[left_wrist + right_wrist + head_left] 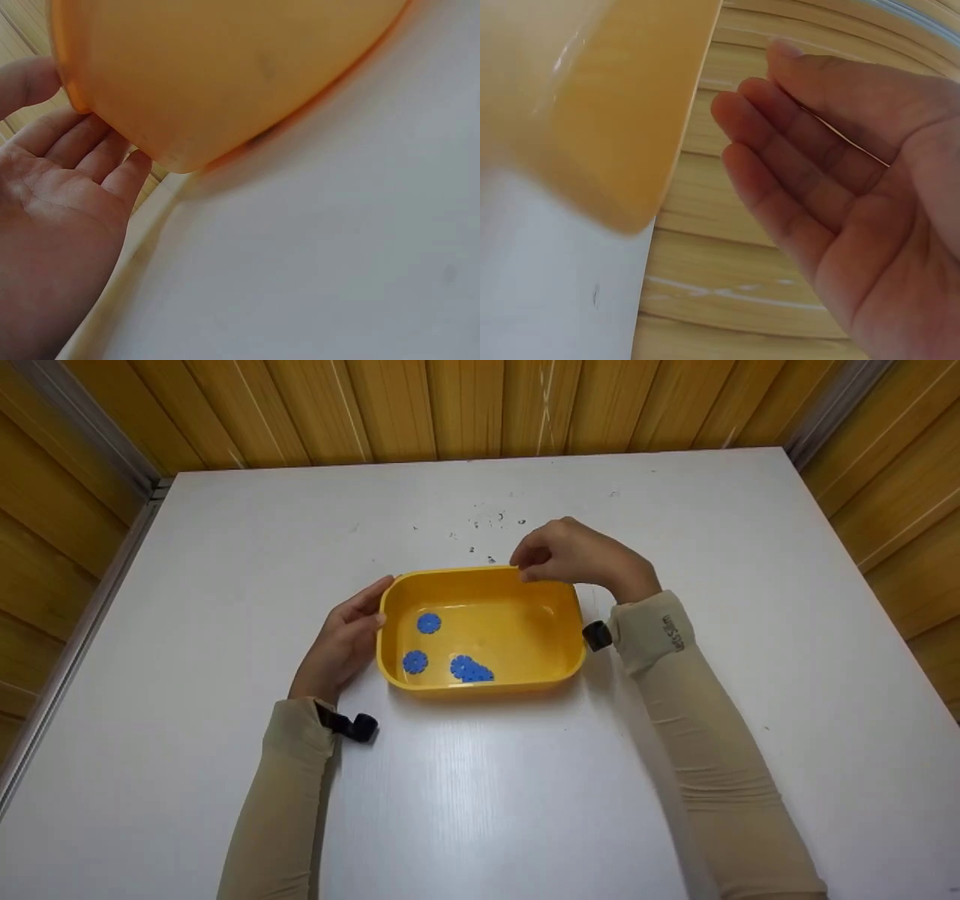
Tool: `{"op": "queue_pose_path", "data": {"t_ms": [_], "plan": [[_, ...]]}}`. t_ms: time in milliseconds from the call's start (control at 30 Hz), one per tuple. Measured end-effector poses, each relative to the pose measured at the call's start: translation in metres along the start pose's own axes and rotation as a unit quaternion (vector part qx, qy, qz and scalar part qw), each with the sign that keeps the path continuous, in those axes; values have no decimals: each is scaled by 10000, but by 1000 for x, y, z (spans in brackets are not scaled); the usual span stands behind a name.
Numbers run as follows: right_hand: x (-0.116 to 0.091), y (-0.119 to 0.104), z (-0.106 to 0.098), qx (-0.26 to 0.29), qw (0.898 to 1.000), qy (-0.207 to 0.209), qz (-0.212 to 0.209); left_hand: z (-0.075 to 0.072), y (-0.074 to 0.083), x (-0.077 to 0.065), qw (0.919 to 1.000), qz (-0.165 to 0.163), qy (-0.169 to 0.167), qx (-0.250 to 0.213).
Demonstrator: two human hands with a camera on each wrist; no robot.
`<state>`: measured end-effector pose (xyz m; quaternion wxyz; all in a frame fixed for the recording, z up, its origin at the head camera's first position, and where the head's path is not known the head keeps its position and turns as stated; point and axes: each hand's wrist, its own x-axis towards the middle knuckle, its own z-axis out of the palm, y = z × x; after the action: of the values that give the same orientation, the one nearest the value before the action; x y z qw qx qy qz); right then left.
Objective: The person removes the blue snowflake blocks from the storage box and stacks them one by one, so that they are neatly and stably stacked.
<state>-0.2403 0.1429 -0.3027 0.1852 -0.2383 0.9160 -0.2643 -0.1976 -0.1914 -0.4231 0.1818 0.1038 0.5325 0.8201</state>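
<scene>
A yellow plastic basin is in the middle of the head view. Several blue snowflake discs lie on its floor, toward the left and the near side; a few overlap by the near wall. My left hand grips the basin's left end. In the left wrist view its thumb is at the rim and the fingers are against the outer wall. My right hand is by the far right rim. The right wrist view shows its fingers loosely bent, apart from the basin, holding nothing.
The basin is over a white table. Small dark marks dot the surface beyond it. Wood-panelled walls stand behind and at both sides. A black wrist camera sticks out from each sleeve.
</scene>
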Motion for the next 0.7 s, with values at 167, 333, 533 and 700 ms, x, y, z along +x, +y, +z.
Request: {"op": "queue_pose_path", "data": {"t_ms": [167,333,533,700], "plan": [[18,-14,12,64,9994,-318,-69,0,0,1,10000,13,26,0],[37,-27,29,96,9978,-641,-137,0,1,1,10000,31,-1,17],[56,-40,50,189,9949,-942,-293,0,0,1,9998,9,-35,178],[68,-49,65,165,9921,-1208,-283,0,1,-1,9997,20,-137,212]]}}
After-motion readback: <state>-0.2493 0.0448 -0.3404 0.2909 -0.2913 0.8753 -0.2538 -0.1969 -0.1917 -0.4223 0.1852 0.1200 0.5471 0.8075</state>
